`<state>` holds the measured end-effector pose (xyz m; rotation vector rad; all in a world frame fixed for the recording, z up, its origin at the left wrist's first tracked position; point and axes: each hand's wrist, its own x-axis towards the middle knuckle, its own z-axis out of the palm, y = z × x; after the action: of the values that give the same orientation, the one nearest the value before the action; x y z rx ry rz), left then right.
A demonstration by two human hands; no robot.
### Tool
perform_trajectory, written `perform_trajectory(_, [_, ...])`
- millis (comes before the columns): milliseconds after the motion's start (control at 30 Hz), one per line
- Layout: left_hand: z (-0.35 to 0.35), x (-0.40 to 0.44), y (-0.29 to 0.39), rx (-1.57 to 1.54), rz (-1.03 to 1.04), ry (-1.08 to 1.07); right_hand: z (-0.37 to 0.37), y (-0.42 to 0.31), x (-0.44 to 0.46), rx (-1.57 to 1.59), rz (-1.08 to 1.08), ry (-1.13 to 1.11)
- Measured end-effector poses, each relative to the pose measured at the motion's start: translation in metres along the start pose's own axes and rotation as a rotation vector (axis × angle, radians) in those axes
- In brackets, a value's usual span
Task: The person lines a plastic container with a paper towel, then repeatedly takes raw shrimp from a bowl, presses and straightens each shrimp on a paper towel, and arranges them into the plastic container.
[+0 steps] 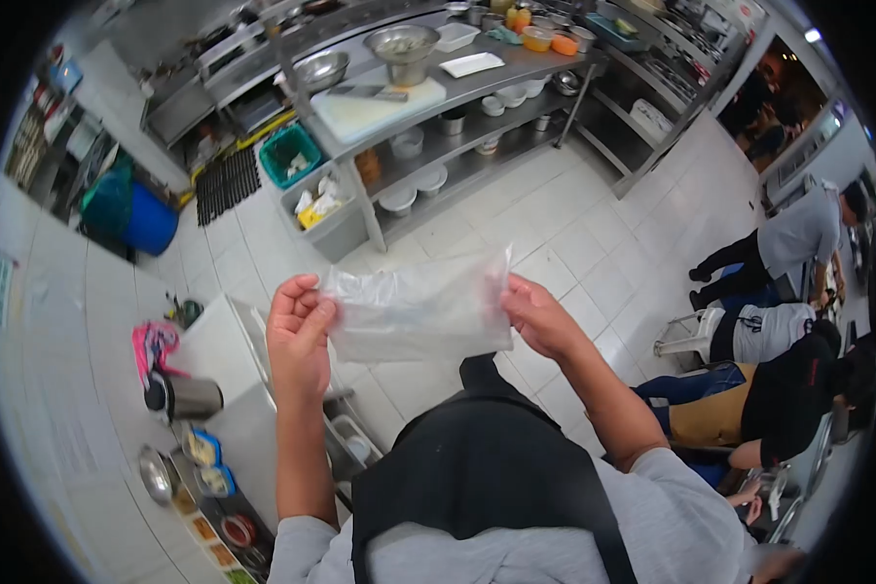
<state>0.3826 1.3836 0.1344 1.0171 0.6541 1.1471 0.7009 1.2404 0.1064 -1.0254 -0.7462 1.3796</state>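
Held up in front of my black apron is a clear plastic bag point(414, 307), stretched wide between both hands. My left hand point(300, 326) pinches its left edge between thumb and fingers. On the opposite side, my right hand point(540, 316) grips the right edge near the upper corner. The bag looks flat, and I see nothing inside it. The floor shows faintly behind the film, and some fingertips are hidden by the plastic.
Ahead stands a steel counter with a white cutting board point(380, 109), a knife point(368, 93) and a steel bowl point(402, 42). Beneath its left end are a green bin point(290, 156) and a grey bin point(302, 202). Several people work at the right; a white stool point(686, 336) stands beside them.
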Motion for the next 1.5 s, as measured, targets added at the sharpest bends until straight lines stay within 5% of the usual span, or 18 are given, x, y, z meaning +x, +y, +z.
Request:
perform_trajectory(333, [0.143,0.157,-0.044,0.332,0.137,-0.182,-0.119,-0.062,0.116,-0.223,-0.23,0.469])
perform_trajectory(600, [0.201,0.256,-0.106,0.546,0.14,-0.248,-0.204,-0.109,0.175,-0.335,-0.339,0.593])
perform_trajectory(900, [0.28,0.361,-0.175,0.282,0.14,-0.425,-0.283,-0.172,0.23,-0.44,-0.404,0.831])
perform_trajectory(1000, [0.287,0.409,-0.197,0.487,0.032,-0.485,-0.328,-0.179,0.275,-0.523,-0.419,0.79])
perform_trajectory(1233, [0.308,0.547,-0.285,0.299,-0.082,-0.599,-0.404,-0.218,0.39,-0.578,-0.279,0.779])
perform_trajectory(1500, [0.339,0.655,-0.296,0.535,-0.17,-0.564,-0.48,-0.249,0.482,-0.683,-0.147,0.6])
